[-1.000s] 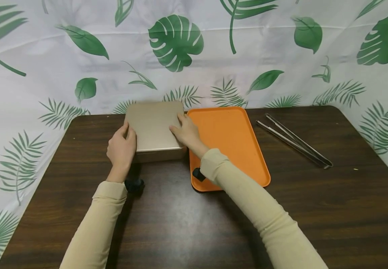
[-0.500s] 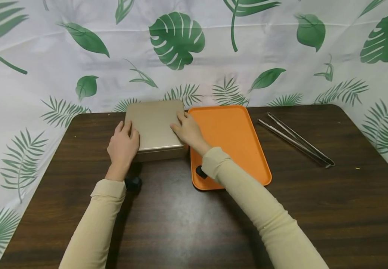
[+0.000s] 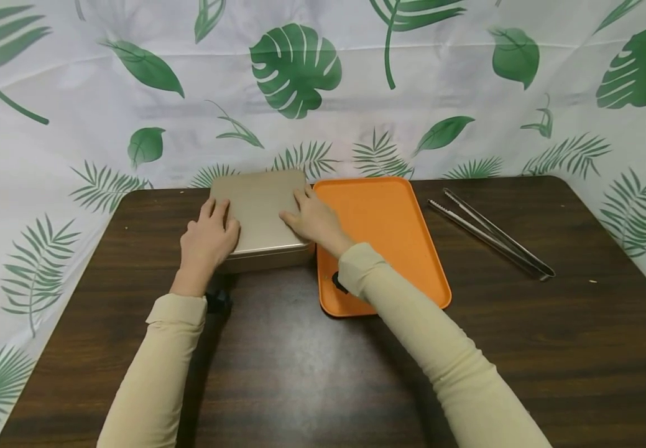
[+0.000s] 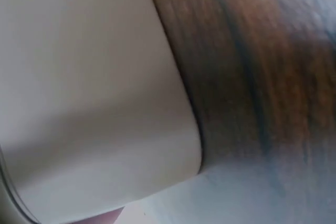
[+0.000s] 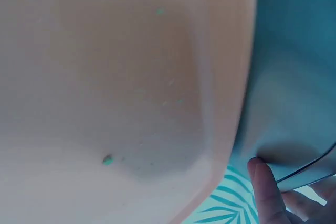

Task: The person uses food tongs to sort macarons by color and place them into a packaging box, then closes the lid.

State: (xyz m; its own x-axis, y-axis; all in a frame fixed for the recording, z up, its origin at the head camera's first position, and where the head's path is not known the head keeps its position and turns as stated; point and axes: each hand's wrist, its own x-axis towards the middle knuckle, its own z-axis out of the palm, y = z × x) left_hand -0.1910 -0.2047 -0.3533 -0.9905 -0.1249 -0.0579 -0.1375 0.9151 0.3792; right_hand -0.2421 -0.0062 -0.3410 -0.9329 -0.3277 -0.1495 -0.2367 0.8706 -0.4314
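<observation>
A gold-beige metal tin (image 3: 258,208) with its lid on sits at the back left of the table. My left hand (image 3: 205,242) rests on the tin's left edge, fingers spread over the lid top and thumb near the front left corner. Across from it, my right hand (image 3: 317,221) holds the right edge, thumb on the lid and other fingers over the side. In the right wrist view, a fingertip (image 5: 257,166) touches the side wall near the lid seam. The left wrist view shows the tin's plain wall (image 4: 94,77) and only a sliver of skin (image 4: 107,217).
An orange tray (image 3: 375,218) lies right beside the tin, under my right forearm; the right wrist view shows green bits (image 5: 107,159) on it. Metal tongs (image 3: 490,233) lie spread farther right. A leaf-print cloth (image 3: 345,81) hangs behind the dark wood table (image 3: 295,373).
My left hand has shifted from the tin's left side up onto the lid top, its fingers spreading forward and right. The right hand stays at the right edge. Tin, tray and tongs hold their places.
</observation>
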